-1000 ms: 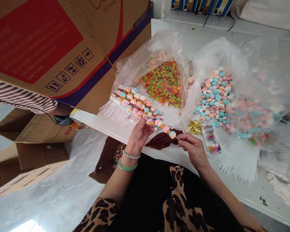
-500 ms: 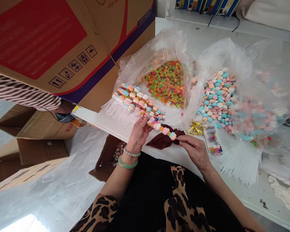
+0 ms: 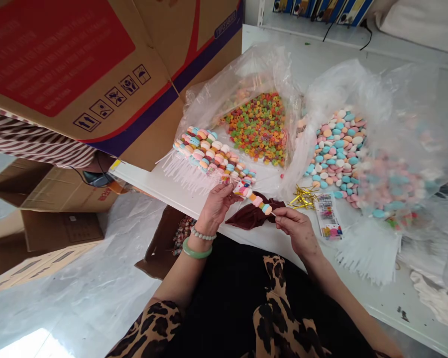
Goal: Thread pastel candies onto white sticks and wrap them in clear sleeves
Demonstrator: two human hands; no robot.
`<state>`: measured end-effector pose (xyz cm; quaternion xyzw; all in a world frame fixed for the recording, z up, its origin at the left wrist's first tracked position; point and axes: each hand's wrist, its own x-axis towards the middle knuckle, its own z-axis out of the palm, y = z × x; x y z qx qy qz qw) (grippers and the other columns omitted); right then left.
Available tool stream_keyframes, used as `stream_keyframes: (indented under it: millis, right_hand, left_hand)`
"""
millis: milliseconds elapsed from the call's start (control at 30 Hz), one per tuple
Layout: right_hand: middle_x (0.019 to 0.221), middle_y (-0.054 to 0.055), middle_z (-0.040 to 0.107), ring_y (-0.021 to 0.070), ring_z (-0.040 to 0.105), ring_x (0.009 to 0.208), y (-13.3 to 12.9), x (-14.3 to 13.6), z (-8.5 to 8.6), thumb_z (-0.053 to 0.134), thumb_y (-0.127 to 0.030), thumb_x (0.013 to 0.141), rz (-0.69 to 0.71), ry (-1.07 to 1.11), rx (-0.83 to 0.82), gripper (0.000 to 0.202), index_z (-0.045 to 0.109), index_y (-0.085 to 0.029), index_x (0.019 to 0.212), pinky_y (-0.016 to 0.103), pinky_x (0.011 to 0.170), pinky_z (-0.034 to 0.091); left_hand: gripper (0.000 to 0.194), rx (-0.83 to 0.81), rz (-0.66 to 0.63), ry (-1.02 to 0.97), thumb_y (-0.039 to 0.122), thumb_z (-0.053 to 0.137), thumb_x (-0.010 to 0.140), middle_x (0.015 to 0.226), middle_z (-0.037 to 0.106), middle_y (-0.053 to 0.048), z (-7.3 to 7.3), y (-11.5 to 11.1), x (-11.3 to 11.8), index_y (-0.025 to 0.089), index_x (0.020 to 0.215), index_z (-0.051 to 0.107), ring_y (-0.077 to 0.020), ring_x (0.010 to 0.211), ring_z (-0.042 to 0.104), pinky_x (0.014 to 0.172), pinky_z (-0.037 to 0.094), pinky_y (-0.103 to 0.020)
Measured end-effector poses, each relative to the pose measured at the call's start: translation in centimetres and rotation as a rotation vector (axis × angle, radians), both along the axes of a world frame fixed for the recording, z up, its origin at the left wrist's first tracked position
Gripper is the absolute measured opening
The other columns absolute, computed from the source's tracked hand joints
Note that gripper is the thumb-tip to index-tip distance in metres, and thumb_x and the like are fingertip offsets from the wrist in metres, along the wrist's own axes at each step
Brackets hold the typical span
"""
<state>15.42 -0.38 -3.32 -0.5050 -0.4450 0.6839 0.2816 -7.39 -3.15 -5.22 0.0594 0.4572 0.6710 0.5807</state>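
Note:
A short candy skewer [image 3: 260, 204], strung with pastel pink, orange, blue and white pieces, is held between my hands above the table's front edge. My left hand [image 3: 220, 200] is closed on a small printed plastic wrapper [image 3: 242, 187] at the skewer's left end, which covers the first candies. Thumb and fingers of my right hand [image 3: 296, 228] pinch the thin stick at the other end. Beneath the skewer lies a dark maroon cloth [image 3: 246, 215]. Just beyond my left hand is a stack of finished-looking candy skewers [image 3: 212, 154] with white sticks.
Clear bags hold small ring candies [image 3: 259, 129] and pastel oval candies [image 3: 338, 144]. Gold twist ties [image 3: 303, 197], printed wrappers [image 3: 329, 216] and white sticks [image 3: 369, 253] lie at right. A large carton [image 3: 142, 114] stands at left; a striped sleeve shows behind it. An open box [image 3: 159, 243] sits below the table edge.
The printed wrapper reaches a little farther right over the candies. My left hand has shifted slightly right with it; my right hand has drawn slightly left.

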Motion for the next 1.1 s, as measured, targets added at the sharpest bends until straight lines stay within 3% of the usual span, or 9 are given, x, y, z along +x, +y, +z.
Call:
stream_keyframes:
  millis: [167,333,500,600,800,933,1100]
  right_hand:
    - [0.068,-0.001,0.064,0.0122,0.053,0.061,-0.3,0.4,-0.5,0.067,-0.025,0.074,0.027,-0.094,0.231,0.014,0.076,-0.023,0.084,0.025,0.054,0.040]
    - [0.078,0.001,0.071,0.0163,0.063,0.069,-0.6,0.5,-0.6,0.063,-0.025,0.081,0.047,-0.202,0.479,0.015,0.075,-0.024,0.090,0.029,0.066,0.051]
    - [0.090,0.006,0.075,0.0194,0.069,0.081,-1.1,0.2,-0.9,0.057,-0.019,0.087,0.161,-0.319,0.899,0.021,0.075,-0.024,0.098,0.033,0.075,0.055]
    - [0.086,0.006,0.074,0.0190,0.069,0.078,-1.1,0.2,-0.8,0.056,-0.017,0.088,0.154,-0.336,0.999,0.022,0.074,-0.024,0.098,0.033,0.073,0.055]
    - [0.088,0.004,0.075,0.0185,0.069,0.080,-0.9,0.5,-0.5,0.057,-0.019,0.088,0.200,-0.248,0.852,0.021,0.075,-0.025,0.097,0.031,0.072,0.055]
    - [0.091,0.002,0.075,0.0185,0.069,0.083,-1.0,0.5,-0.4,0.061,-0.021,0.086,0.236,-0.155,0.710,0.018,0.076,-0.026,0.095,0.032,0.076,0.054]
    - [0.087,0.001,0.075,0.0170,0.065,0.075,-0.9,1.0,-0.3,0.070,-0.024,0.077,0.042,-0.110,0.463,0.013,0.078,-0.027,0.088,0.029,0.067,0.052]
  left_hand:
    - [0.023,-0.016,0.069,0.002,0.024,0.085,0.063,0.079,0.073,-0.005,-0.6,0.0,-0.2,0.012,0.075,0.070,-0.0172,0.071,0.069,0.067,0.059,-0.032]
    - [0.023,-0.015,-0.014,0.041,0.024,0.085,0.063,0.079,0.072,-0.007,-0.5,-0.4,0.0,0.010,0.074,0.071,-0.0188,0.074,0.069,0.069,0.060,-0.035]
    - [0.019,-0.008,-0.021,-0.014,0.024,0.082,0.068,0.080,0.072,-0.006,0.0,-0.2,0.2,0.012,0.075,0.069,-0.0174,0.072,0.068,0.069,0.059,-0.034]
    - [0.015,0.020,0.063,-0.095,0.023,0.080,0.072,0.080,0.071,-0.003,0.1,0.1,0.2,0.014,0.078,0.068,-0.0160,0.070,0.067,0.071,0.060,-0.035]
    - [0.002,-0.005,0.144,-0.206,0.014,0.067,0.083,0.081,0.072,-0.003,0.1,0.6,0.2,0.016,0.082,0.067,-0.0148,0.076,0.069,0.078,0.059,-0.032]
    - [0.012,-0.011,0.213,-0.280,0.006,0.058,0.087,0.082,0.073,-0.002,0.2,0.9,0.3,0.014,0.085,0.066,-0.0126,0.078,0.070,0.082,0.057,-0.028]
    - [0.012,-0.087,0.181,-0.361,0.014,0.054,0.093,0.080,0.073,-0.005,0.7,1.2,0.3,0.014,0.089,0.064,-0.0166,0.074,0.071,0.077,0.059,-0.034]
